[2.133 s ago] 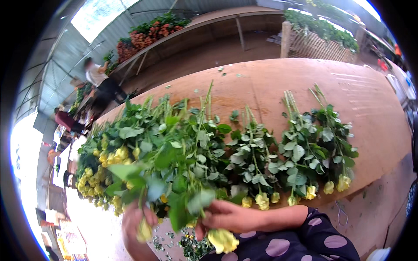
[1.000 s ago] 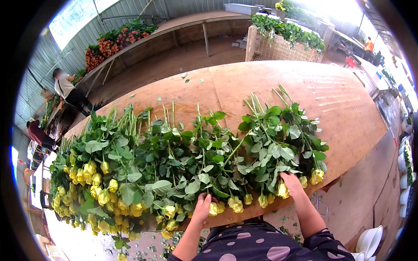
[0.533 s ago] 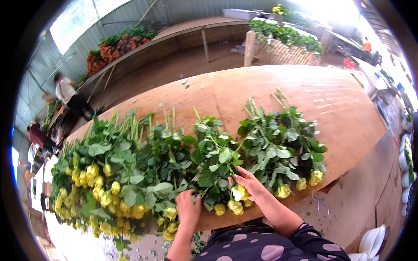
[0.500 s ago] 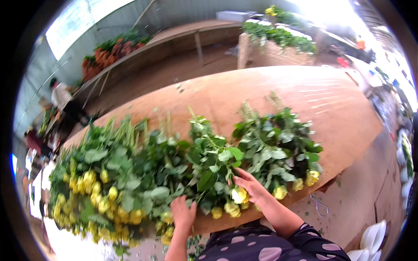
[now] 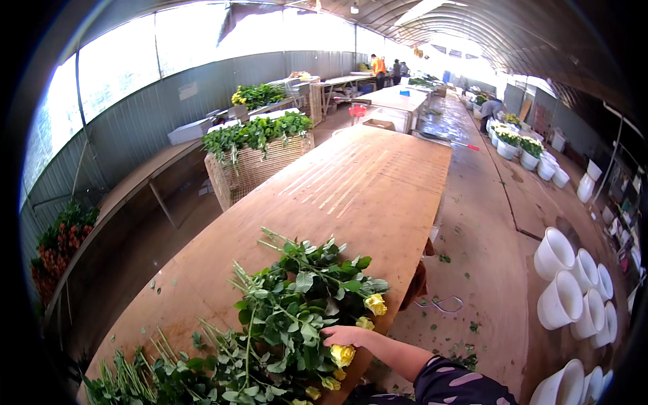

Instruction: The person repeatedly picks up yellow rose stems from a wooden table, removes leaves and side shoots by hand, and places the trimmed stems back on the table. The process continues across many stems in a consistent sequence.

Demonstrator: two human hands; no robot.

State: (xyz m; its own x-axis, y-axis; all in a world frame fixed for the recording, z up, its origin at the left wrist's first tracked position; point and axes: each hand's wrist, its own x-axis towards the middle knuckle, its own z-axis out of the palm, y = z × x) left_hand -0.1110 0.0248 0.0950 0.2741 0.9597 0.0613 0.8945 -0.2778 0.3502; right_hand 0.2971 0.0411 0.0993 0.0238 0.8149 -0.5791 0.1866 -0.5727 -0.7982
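Observation:
My right hand reaches in from the lower right with its fingers closed around the stem of a yellow rose, just above the bloom. Its stem and leaves run into a pile of leafy green rose stems lying on the wooden table. More yellow blooms hang at the pile's near edge, on both sides of my hand. The cut stem ends point away from me. My left hand is out of view.
Further leafy stems lie at the lower left. Beyond the table stands a woven crate topped with greenery. White buckets stand on the floor at right, with a bent wire near the table edge. Other people are far back.
My view has swung to the right, bringing the long table, aisle and buckets in. My left hand has left the picture. My right hand stays by the yellow rose.

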